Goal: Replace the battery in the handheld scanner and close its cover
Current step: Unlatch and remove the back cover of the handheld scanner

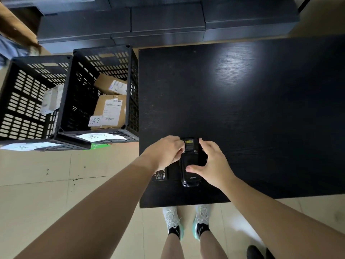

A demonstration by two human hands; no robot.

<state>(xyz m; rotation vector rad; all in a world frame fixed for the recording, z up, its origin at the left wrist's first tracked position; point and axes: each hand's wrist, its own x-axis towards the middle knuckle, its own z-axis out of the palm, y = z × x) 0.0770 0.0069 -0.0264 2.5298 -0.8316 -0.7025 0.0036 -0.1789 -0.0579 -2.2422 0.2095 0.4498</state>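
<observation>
A black handheld scanner [192,161] lies back-up on the black table [261,109], near its front left corner. My left hand [166,152] pinches at the scanner's upper left edge, by a small metal screw or latch. My right hand [212,163] spans the scanner's right side, forefinger at the top and thumb across the cover's middle. A flat black battery [161,175] with white print lies on the table just left of the scanner, partly under my left wrist.
Two black slotted crates [71,94] stand on the floor left of the table, holding cardboard parcels [110,109], with white paper labels in front. Dark boxes [149,21] are stacked behind. My feet in white shoes [186,219] stand at the table's front edge.
</observation>
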